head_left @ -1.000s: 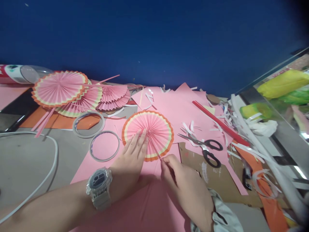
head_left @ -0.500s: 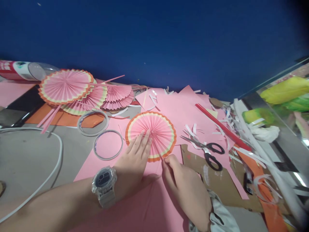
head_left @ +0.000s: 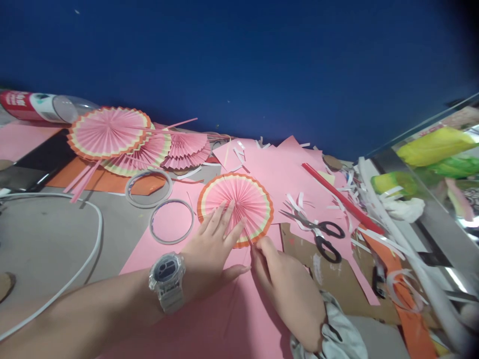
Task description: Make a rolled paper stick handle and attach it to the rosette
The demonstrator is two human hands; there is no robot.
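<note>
A round pleated paper fan, pink with a cream band and an orange rim, lies flat on pink paper in front of me. My left hand rests on its lower left part, fingers spread. At the fan's lower edge, my right hand is closed with thumb and forefinger pinching the end of a thin pink strip that runs out from the fan's middle. Right of the fan lie scissors with black handles, blades apart. Two tape rings lie to its left.
More pleated fans are piled at the back left beside a plastic bottle and a dark phone-like slab. A white cable curves at left. Cardboard, a red strip and paper scraps lie at right, before a blue wall.
My left hand's fingers have spread wider, with the forefinger and thumb moving out to the right. My right hand keeps its pinch near the fan's edge. The view has shifted slightly.
</note>
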